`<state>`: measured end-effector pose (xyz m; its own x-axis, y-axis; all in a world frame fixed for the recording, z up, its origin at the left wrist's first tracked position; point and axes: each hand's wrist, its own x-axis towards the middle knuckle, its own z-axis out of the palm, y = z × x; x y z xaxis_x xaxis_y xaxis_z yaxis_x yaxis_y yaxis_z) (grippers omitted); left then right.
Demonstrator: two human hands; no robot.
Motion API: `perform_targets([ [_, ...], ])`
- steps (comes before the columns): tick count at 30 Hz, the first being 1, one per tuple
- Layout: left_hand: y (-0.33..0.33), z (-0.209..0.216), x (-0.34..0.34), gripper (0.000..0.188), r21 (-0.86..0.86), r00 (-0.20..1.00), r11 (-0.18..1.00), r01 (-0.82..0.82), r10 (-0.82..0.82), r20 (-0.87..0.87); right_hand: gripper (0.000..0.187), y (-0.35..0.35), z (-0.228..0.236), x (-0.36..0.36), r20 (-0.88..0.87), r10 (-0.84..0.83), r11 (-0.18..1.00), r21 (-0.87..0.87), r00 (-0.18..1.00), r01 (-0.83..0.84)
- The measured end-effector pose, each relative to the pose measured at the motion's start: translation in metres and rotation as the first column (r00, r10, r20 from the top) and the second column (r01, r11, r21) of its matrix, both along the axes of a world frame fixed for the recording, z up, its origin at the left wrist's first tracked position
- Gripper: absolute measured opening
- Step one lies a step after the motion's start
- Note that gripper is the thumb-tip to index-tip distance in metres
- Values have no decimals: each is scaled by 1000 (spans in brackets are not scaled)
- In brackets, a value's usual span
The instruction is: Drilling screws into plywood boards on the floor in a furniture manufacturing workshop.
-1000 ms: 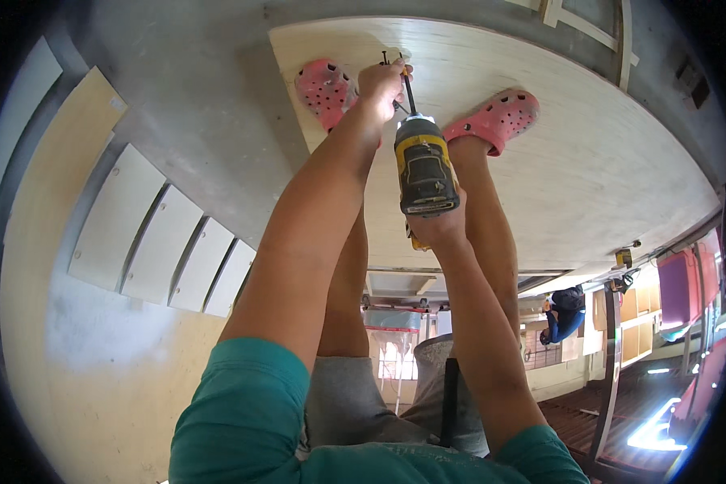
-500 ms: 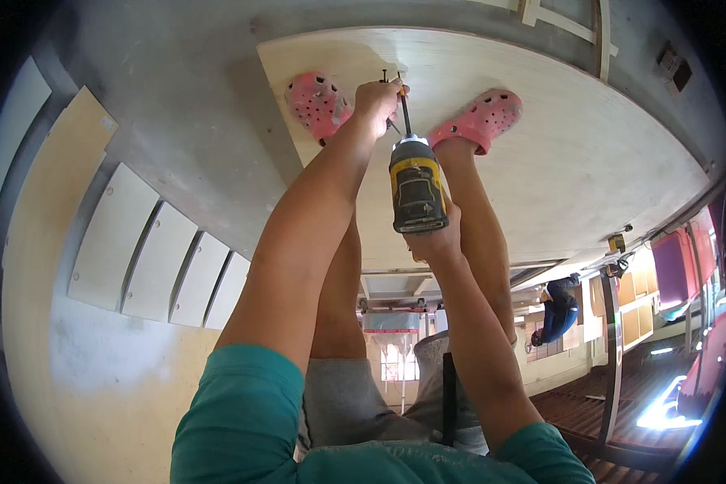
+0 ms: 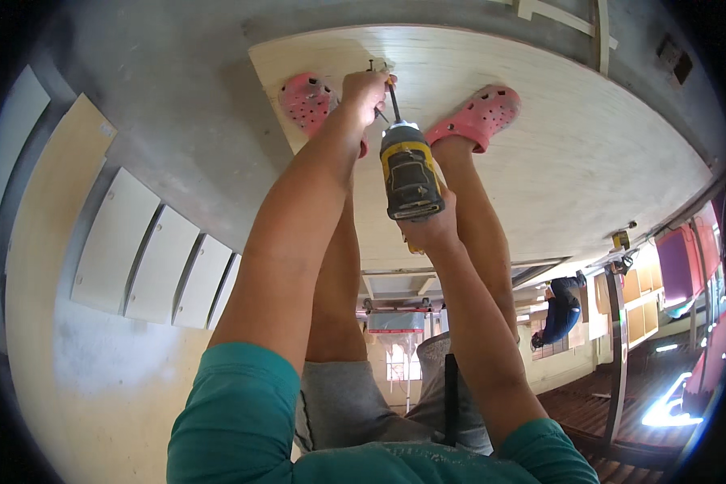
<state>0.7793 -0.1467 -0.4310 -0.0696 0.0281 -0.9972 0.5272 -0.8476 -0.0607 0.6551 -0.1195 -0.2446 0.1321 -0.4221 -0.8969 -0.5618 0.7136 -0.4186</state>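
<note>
A black and yellow cordless drill (image 3: 411, 176) points away from me, with my right hand (image 3: 434, 226) closed around its grip. From its nose a long dark bit (image 3: 394, 103) reaches to the fingers of my left hand (image 3: 365, 89). That hand is closed in a pinch, and dark screws (image 3: 371, 64) poke out of it. Below lies a large pale wooden panel (image 3: 573, 153). My feet, in pink clogs (image 3: 484, 117), stand on it at either side of my hands. The bit's tip is partly hidden by my fingers.
Several white panels (image 3: 117, 242) lean in a row at the left, beside a long wooden board (image 3: 44, 234). A wooden frame (image 3: 601, 36) lies at the far right. Another yellow and black tool (image 3: 620, 240) rests at the panel's right edge. A person (image 3: 558, 310) bends over behind.
Both my hands and the drill have shifted slightly left and farther away. The drill and the screws are still held.
</note>
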Motion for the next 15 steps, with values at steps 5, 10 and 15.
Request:
perform_targets([
  [5,24,1,12,33,-34,839,876,480,-448,310,57,13,-13,1,-20,3,998,-60,1000,-4],
  [10,58,76,8,40,-273,894,893,357,-242,378,55,-8,-1,2,-127,108,994,31,986,-105],
  [15,40,170,4,36,17,937,999,-34,26,348,48,-8,-4,3,-122,84,993,-74,989,-94],
])
